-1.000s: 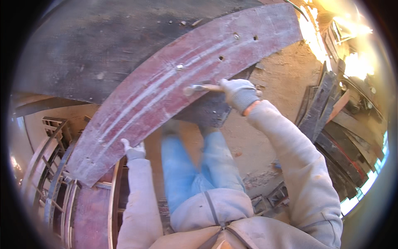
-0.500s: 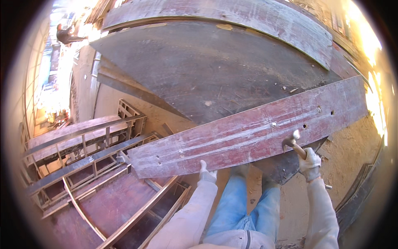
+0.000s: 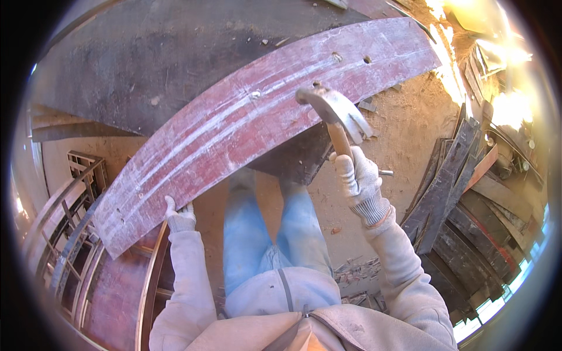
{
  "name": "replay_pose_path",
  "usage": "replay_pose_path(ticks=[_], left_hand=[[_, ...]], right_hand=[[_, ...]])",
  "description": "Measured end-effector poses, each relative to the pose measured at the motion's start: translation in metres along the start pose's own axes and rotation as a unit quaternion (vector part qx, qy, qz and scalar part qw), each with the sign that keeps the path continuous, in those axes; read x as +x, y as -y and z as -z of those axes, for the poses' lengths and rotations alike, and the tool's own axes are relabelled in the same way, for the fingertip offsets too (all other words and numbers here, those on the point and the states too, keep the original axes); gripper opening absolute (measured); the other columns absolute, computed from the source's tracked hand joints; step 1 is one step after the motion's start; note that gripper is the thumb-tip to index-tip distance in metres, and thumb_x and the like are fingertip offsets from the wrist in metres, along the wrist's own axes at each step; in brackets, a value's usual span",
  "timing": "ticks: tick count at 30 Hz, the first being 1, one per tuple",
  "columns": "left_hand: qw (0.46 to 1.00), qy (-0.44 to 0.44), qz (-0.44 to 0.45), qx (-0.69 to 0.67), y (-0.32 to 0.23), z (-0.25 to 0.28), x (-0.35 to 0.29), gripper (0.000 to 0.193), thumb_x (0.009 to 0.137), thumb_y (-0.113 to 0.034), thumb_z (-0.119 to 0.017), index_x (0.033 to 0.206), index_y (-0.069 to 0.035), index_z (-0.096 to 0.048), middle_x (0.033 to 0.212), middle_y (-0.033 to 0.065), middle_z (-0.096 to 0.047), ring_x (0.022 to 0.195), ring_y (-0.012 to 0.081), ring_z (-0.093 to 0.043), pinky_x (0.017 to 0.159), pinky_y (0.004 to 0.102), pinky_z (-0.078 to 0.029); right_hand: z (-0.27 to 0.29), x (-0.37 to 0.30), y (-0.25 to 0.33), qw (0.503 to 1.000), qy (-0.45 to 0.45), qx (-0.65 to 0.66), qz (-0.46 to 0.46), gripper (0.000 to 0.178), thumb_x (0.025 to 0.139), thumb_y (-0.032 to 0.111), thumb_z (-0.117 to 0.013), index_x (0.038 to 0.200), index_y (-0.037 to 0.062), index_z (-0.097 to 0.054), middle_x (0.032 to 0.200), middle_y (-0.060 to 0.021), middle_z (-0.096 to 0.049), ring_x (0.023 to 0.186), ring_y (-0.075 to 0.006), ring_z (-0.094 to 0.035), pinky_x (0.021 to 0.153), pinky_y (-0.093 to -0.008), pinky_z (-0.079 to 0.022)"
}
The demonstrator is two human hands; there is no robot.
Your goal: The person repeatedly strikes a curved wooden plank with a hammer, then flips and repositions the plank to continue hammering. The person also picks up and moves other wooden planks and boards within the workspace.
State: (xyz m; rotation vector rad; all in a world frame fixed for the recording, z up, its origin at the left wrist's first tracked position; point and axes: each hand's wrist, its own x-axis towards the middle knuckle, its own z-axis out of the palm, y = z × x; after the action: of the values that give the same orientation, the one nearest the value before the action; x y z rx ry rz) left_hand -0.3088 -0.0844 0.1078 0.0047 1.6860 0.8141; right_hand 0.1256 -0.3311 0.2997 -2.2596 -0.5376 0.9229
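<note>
A long reddish plywood board [image 3: 257, 128], scuffed white and pierced by several holes, slants across in front of me. My left hand [image 3: 180, 214], in a pale work glove, grips its near edge toward the left end. The thumb lies on top, and the fingers are partly hidden beneath the board. My right hand [image 3: 358, 178], gloved too, is closed round the wooden handle of a claw hammer [image 3: 336, 111]. Its metal head is raised over the board's near edge, not visibly touching it.
A large dark panel [image 3: 134, 70] lies behind the board. Wooden-framed red panels [image 3: 117, 292] stand at lower left. Dark scrap planks [image 3: 462, 234] are heaped on the right, and wood chips [image 3: 360, 275] litter the dirt ground near my legs.
The view has swung down and to the right. The hammer has come up closer to the camera, its head turned. My left hand keeps its place on the board's edge.
</note>
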Motion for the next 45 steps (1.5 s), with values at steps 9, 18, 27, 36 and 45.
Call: replay_pose_path(ticks=[9,18,27,36,45], left_hand=[[0.999,-0.025,0.003,-0.037,0.008,-0.008,-0.002,0.055,0.095,-0.026,-0.079,0.142,-0.009,-0.056,0.140,0.0141,-0.063,0.127,0.0334,-0.062,0.108,0.0550,-0.056],[0.997,-0.054,0.030,-0.039,0.006,-0.016,-0.013,0.059,0.096,-0.024,-0.078,0.146,-0.010,-0.050,0.138,0.0149,-0.061,0.127,0.0353,-0.061,0.104,0.0572,-0.059],[0.999,-0.032,0.033,-0.007,0.004,-0.015,-0.012,0.062,0.096,-0.024,-0.078,0.149,-0.011,-0.048,0.139,0.0154,-0.061,0.127,0.0358,-0.062,0.105,0.0568,-0.059],[0.999,-0.012,0.042,0.009,0.004,-0.006,0.002,0.054,0.098,-0.028,-0.076,0.143,-0.009,-0.055,0.137,0.0149,-0.064,0.124,0.0347,-0.064,0.103,0.0546,-0.060],[1.000,-0.002,0.020,0.013,0.004,-0.007,-0.004,0.053,0.099,-0.030,-0.075,0.143,-0.008,-0.055,0.140,0.0167,-0.062,0.125,0.0360,-0.064,0.105,0.0545,-0.059]], right_hand=[[-0.010,0.057,0.041,0.922,0.067,-0.359,0.127,0.042,0.109,0.045,-0.053,0.090,0.0074,-0.055,0.064,-0.0172,-0.064,0.060,-0.0400,-0.067,0.054,-0.0495,-0.053],[0.014,0.021,0.034,0.889,0.116,-0.335,0.290,0.035,0.098,0.041,-0.071,0.104,0.0085,-0.061,0.076,-0.0117,-0.067,0.067,-0.0312,-0.070,0.059,-0.0443,-0.054],[0.034,0.034,-0.047,0.794,0.131,-0.527,0.272,0.043,0.097,0.052,-0.064,0.094,0.0095,-0.057,0.080,-0.0093,-0.064,0.074,-0.0303,-0.068,0.063,-0.0435,-0.054],[0.010,0.027,-0.040,0.823,0.074,-0.489,0.279,0.027,0.094,0.036,-0.066,0.088,0.0122,-0.054,0.072,-0.0044,-0.056,0.059,-0.0226,-0.060,0.053,-0.0361,-0.049],[0.001,0.021,-0.020,0.784,0.153,-0.513,0.314,0.041,0.102,0.048,-0.062,0.090,0.0091,-0.058,0.077,-0.0132,-0.068,0.063,-0.0282,-0.069,0.054,-0.0436,-0.053]])
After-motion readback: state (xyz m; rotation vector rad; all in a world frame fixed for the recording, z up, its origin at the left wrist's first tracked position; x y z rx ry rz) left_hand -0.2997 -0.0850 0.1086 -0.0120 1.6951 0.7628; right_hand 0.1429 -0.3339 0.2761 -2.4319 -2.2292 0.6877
